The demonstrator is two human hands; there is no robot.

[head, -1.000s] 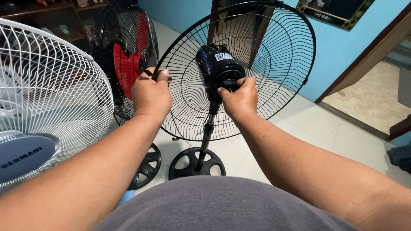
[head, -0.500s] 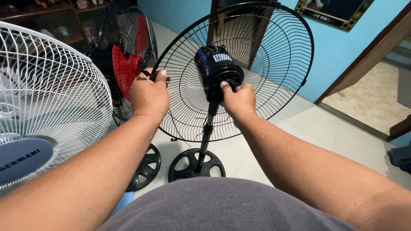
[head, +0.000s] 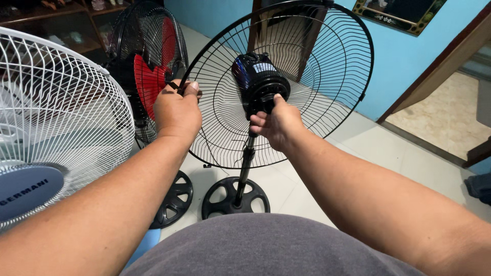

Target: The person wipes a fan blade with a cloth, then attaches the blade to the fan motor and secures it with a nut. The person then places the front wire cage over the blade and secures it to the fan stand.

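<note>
A black stand fan faces me with only its rear wire guard [head: 327, 61] fitted and no blade on it. My left hand [head: 177, 112] grips the guard's rim at its left edge. My right hand [head: 276, 122] is at the black motor housing [head: 258, 82] in the guard's centre, fingers pinched on the nut around the motor shaft. The fan's pole [head: 245, 163] runs down to a round black base [head: 235, 197] on the tiled floor.
A white fan with a grey hub [head: 56, 117] stands close at my left. Behind my left hand stands a black fan with red blades [head: 148, 71], its base [head: 174, 199] beside the other one. A blue wall and a doorway [head: 445, 117] lie to the right.
My right hand has turned at the motor's centre, the wrist rolling so the fingers now point upward on the nut. My left hand has kept its hold on the rim.
</note>
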